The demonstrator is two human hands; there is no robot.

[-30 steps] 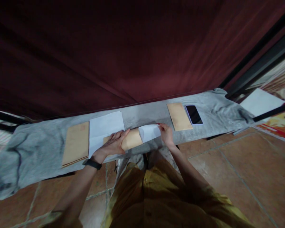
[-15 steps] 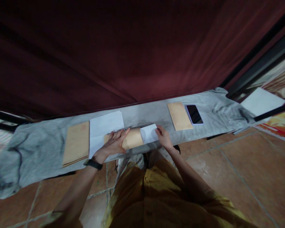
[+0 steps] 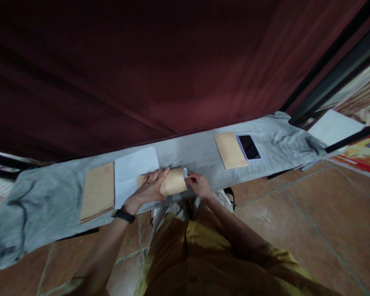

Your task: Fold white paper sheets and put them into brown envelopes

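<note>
A tan paper envelope [image 3: 174,181] lies crosswise on the grey cloth, its mouth facing right. My left hand [image 3: 150,187] rests on it with the fingers spread, pressing it down. Just a narrow strip of folded white paper [image 3: 185,173] shows at the envelope's mouth; the rest of it is inside. My right hand [image 3: 200,186] pinches the outer end of that paper, with the fingertips right at the mouth. White sheets [image 3: 135,161] lie flat beneath and left of the envelope. Further left is a stack of tan envelopes [image 3: 98,191].
A single tan envelope [image 3: 231,150] and a smartphone [image 3: 249,147] lie to the right on the cloth-covered narrow bench [image 3: 191,148]. A dark red curtain [image 3: 179,74] hangs behind it. White card [image 3: 336,128] and a colourful printed box [image 3: 364,154] are at the far right.
My right hand has moved left, and the white paper has slid most of the way into the envelope. My left hand has stayed on the envelope.
</note>
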